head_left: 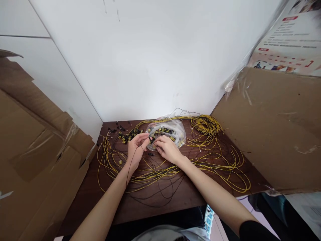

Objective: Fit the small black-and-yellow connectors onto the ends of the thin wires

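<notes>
Pinching a small black part [150, 140] between the thumb and fingertips of my left hand [136, 149], I hold it just in front of a clear plastic bag [181, 130]. My right hand [167, 149] is close beside it, fingers curled and bunched; I cannot tell whether anything is caught between their tips. A thin dark wire [127, 173] trails over my left wrist.

The printed sheet [288, 36] at upper right carries rows of text, red label boxes, a red bracket and small photos, but the lettering is too small and blurred for me to read. Faint lines also show on a pale sheet [307, 207] at lower right, equally illegible.

I work on a dark brown, wood-toned table [188, 195] against a smooth white wall [150, 60], with creased brown cardboard on my left [32, 160] and a flatter cardboard panel [271, 134] on my right. Pinkish tiled floor [218, 227] shows beneath.

The bag is crinkled and filmy, with blocky yellow and black pieces inside; a loose heap [127, 136] of similar pieces lies to its left, beside scattered black bits [120, 128]. Thin yellow and black wires [160, 173] sweep in long loops below my hands, and a rounder yellow coil [207, 125] sits right of the bag.
</notes>
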Motion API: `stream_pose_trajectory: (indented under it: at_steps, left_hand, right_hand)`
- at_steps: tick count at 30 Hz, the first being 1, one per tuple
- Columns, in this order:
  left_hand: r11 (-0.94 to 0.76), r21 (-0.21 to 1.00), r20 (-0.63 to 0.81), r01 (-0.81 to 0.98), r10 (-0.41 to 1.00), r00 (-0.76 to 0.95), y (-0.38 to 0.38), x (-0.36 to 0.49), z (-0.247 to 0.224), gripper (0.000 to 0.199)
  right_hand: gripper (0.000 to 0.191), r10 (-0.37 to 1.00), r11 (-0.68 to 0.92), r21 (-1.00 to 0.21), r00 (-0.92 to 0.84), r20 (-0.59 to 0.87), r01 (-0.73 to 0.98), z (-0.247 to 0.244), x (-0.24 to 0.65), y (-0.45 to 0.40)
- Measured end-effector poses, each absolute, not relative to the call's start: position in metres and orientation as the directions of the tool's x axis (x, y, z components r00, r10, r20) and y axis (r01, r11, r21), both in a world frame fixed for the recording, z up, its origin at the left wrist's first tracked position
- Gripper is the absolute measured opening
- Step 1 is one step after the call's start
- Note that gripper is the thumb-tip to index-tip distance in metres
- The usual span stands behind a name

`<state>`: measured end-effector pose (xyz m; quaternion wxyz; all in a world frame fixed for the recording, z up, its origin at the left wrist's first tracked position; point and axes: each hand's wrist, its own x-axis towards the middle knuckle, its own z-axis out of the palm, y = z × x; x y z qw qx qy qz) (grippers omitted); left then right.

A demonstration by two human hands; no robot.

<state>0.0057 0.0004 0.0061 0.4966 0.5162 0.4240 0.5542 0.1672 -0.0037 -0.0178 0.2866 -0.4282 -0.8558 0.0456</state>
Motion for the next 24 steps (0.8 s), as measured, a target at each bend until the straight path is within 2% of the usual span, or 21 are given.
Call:
stream_pose_trajectory:
  at_steps: [6, 12, 24]
  left_hand:
    - [-0.145, 0.985, 0.149, -0.091, 0.988, 0.036, -0.0004, 0.0058, 0.0069, 0.030]
    - [-0.161, 0.986, 0.163, -0.047, 0.985, 0.053, 0.0014, 0.0043, 0.0030, 0.025]
    - [-0.177, 0.984, 0.177, -0.012, 0.981, 0.080, 0.0009, 0.0039, 0.0036, 0.022]
  right_hand:
    - [0.015, 0.765, 0.628, -0.367, -0.459, 0.451, 0.686, -0.0147, 0.1675, -0.0047]
    - [0.006, 0.780, 0.615, -0.384, -0.459, 0.426, 0.689, -0.0111, 0.1670, -0.0059]
    - [0.015, 0.774, 0.612, -0.322, -0.462, 0.433, 0.723, -0.0134, 0.1696, -0.0042]
